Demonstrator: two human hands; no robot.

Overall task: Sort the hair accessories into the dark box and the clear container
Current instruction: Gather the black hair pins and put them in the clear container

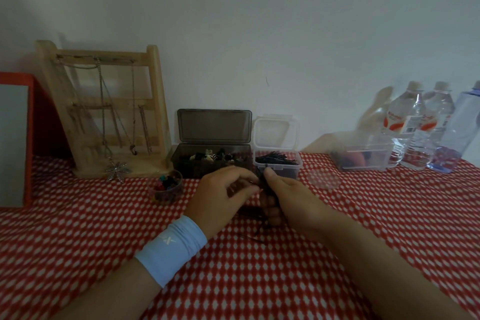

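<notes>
The dark box (179,161) stands open against the wall, with black and white hair accessories inside. Right beside it the small clear container (278,166) holds a heap of black hairpins (275,158), its lid tipped up behind. Just in front of both, my right hand (288,197) is closed around a bundle of black hairpins (262,182) whose ends stick out below the fist. My left hand (220,195), with a light blue wristband, pinches at the top of that bundle. A few loose dark pins (257,238) lie on the cloth under my hands.
A small clear cup (166,189) of coloured clips sits left of my hands. A wooden jewellery stand (109,112) with necklaces and a red-framed mirror (15,138) are at the left. A clear tub (361,150), a round lid (324,178) and water bottles (415,125) stand at the right.
</notes>
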